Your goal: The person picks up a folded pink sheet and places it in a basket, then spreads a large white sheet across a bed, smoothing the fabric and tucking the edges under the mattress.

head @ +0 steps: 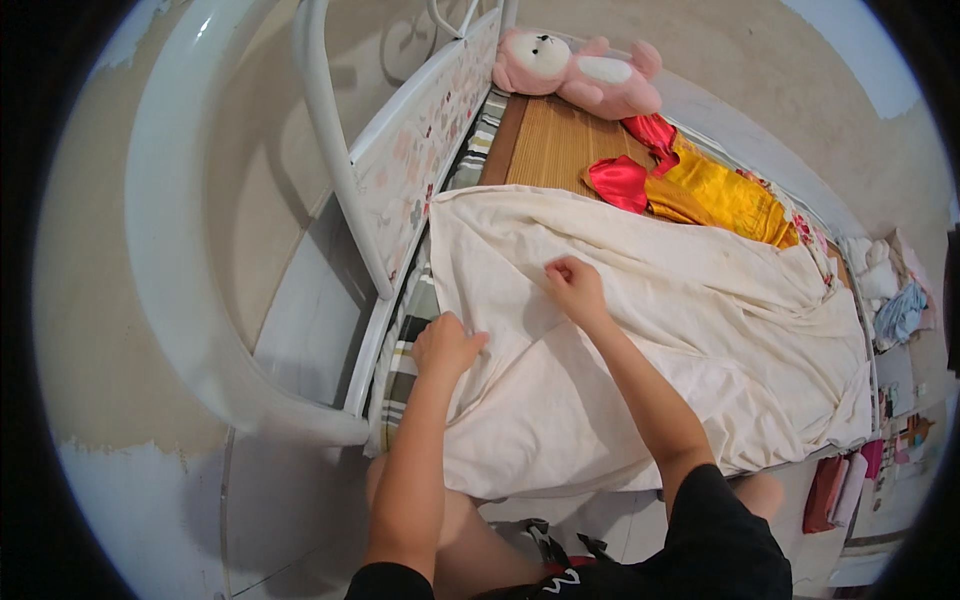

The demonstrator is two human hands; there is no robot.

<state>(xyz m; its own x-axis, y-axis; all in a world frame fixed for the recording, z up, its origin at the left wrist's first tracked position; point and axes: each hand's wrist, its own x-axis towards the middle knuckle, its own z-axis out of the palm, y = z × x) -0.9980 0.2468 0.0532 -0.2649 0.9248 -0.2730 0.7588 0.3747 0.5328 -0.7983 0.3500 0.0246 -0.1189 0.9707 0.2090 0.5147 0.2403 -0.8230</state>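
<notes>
A cream cotton sheet (637,262) lies spread with creases across the near part of a bed. My left hand (448,345) is at the sheet's left edge, beside the striped mattress (421,319). Its thumb points right over the cloth; its fingertips are hidden, so whether it pinches the edge cannot be told. Over the middle of the sheet, my right hand (576,289) has its fingers curled into a loose fist. No cloth shows in it, and a shadow falls on the sheet to its lower left.
A white metal bed frame (330,150) with a floral panel (427,161) rises on the left. Beyond the sheet are a bamboo mat (559,142), yellow satin clothing (724,187) and a pink plush bear (592,71). Folded cloths (832,491) sit at lower right.
</notes>
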